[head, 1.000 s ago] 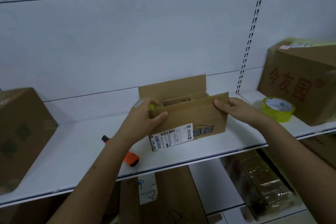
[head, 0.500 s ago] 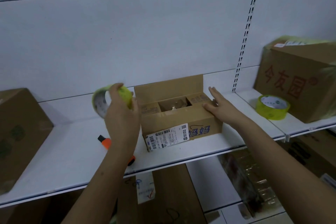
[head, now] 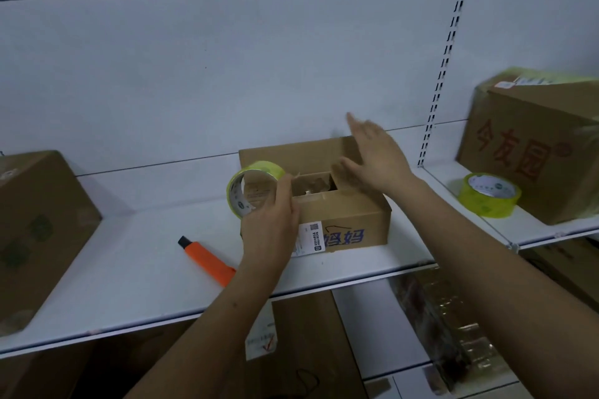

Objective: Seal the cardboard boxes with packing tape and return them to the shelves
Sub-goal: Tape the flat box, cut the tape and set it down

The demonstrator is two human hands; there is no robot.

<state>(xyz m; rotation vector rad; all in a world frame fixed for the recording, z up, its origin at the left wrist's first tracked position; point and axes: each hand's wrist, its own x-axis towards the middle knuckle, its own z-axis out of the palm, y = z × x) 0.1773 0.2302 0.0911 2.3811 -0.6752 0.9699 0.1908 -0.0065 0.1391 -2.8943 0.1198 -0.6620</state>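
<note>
Small box [head: 340, 220]: cardboard, on the white shelf [head: 146, 253], near its middle, close to the back wall. Top not sealed; rear flap upright, an opening shows between the inner flaps. White barcode label and blue printed characters on the front face.

Left hand [head: 270, 223]: in front of the small box's left end, fingers curled over the rim of a tape roll [head: 251, 186]. The roll is yellow-green, held on edge at the box's upper left corner, hole facing the camera.

Right hand [head: 376, 155]: above the small box's right rear part, fingers straight and slightly spread, palm turned left. Blurred; contact with the rear flap cannot be told.

Cutter [head: 207, 256]: orange body, black end, flat on the shelf, left of the small box and apart from it; its near end passes behind the left forearm.

Second roll [head: 489, 194]: yellow-green, flat on the right-hand shelf section, just beside the large box.

Large box [head: 534, 152]: right edge, red characters on its face, yellowish tape over the top.

Left box [head: 35, 230]: brown, at the shelf's left end, partly out of view.

Lower level: brown cartons and a clear-wrapped bundle [head: 453, 334], dim.
</note>
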